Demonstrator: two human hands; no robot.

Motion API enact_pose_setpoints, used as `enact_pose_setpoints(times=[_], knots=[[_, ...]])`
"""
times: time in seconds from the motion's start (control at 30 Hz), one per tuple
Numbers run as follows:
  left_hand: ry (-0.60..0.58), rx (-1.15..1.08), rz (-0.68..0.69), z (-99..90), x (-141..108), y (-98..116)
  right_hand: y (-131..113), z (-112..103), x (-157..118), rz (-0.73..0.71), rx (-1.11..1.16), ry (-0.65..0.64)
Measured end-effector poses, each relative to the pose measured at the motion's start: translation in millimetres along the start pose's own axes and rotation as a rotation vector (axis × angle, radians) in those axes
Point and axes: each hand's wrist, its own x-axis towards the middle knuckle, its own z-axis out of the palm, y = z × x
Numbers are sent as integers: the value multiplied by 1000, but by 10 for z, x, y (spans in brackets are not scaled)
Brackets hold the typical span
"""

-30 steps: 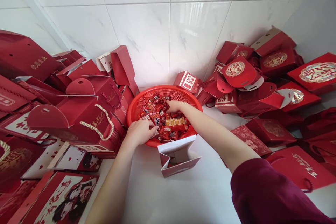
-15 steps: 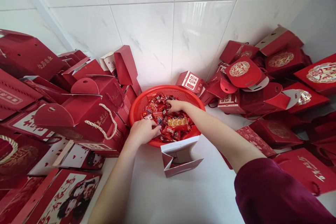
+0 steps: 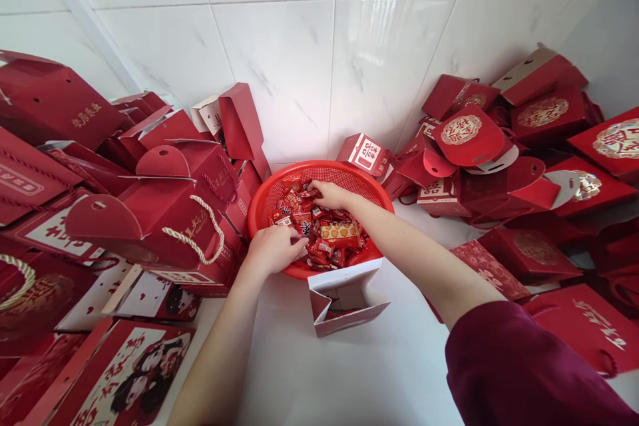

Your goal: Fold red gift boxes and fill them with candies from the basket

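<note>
A red plastic basket (image 3: 258, 202) with a mesh side holds a heap of wrapped candies (image 3: 339, 233), mostly in red wrappers. My right hand (image 3: 330, 195) reaches over the heap toward its back, fingers closed at a red wrapped candy. At the basket's left front, my left hand (image 3: 275, 247) is curled over the candies. Its thumb lies by a small striped piece, and the other fingertips are hidden. An upright paper gift box (image 3: 349, 306) with its top unfolded stands against the basket's front.
Red gift boxes with rope handles (image 3: 150, 219) are stacked on the left, beside a printed box (image 3: 130, 373). More red boxes (image 3: 464, 136) pile up on the right. A small box (image 3: 367, 153) sits behind the basket. White tiles (image 3: 279, 66) form the wall at the back.
My right hand has shifted slightly left and back within the candies, and its fingers have closed at a red wrapper. My left hand and the paper box stay in place.
</note>
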Motion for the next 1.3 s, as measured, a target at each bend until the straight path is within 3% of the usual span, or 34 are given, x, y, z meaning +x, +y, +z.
enact_pose_setpoints(times=[0.33, 0.47, 0.6, 0.73, 0.83, 0.9, 0.97, 1.03, 1.17, 1.3], knots=[[2, -28, -6, 4, 2, 4, 42, -18, -34, 108, -49, -80], [9, -60, -10, -1, -4, 2, -8, -87, -60, 126, 1, -26], [41, -129, -5, -1, -3, -19, -127, -390, -174, 139, 84, 147], [138, -268, 16, -7, 18, -26, -408, -690, -564, 58, 205, 324], [255, -441, 41, -37, 3, 20, -709, -728, -1009, -178, 563, 386], [291, -716, 131, -72, -53, 87, -916, -695, -1307, -243, 712, 397], [268, -1031, 259, -113, -147, 180, -1103, -666, -1567, -243, 784, 369], [237, -1195, 325, -152, -263, 285, -1248, -662, -1772, -234, 812, 303], [225, -1216, 312, -211, -459, 452, -1367, -676, -1985, -198, 916, 233], [309, -1222, 318, -246, -529, 515, -1326, -633, -1974, -91, 961, 289]])
